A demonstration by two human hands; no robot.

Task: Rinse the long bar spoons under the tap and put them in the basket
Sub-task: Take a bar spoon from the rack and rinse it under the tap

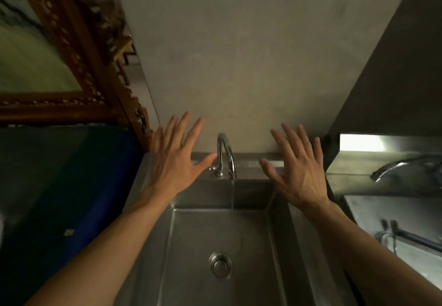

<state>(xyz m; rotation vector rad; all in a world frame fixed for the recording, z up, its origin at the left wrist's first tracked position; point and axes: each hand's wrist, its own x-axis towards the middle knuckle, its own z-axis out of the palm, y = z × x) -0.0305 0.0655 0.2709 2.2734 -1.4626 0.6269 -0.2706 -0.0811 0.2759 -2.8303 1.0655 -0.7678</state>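
Two bare forearms reach in from five and seven o'clock over a steel sink (277, 246), its round drain (220, 264) near six. At the centre a curved chrome tap (224, 156) runs a thin stream into the basin. The left hand (178, 155), at nine o'clock of the tap, and the right hand (297, 164), at three, both hang spread and released, holding nothing. No spoon or basket shows.

Dim, soft, grainy view; glare on steel shelf (363, 143) at right; wide-angle bending and blur at left edge.
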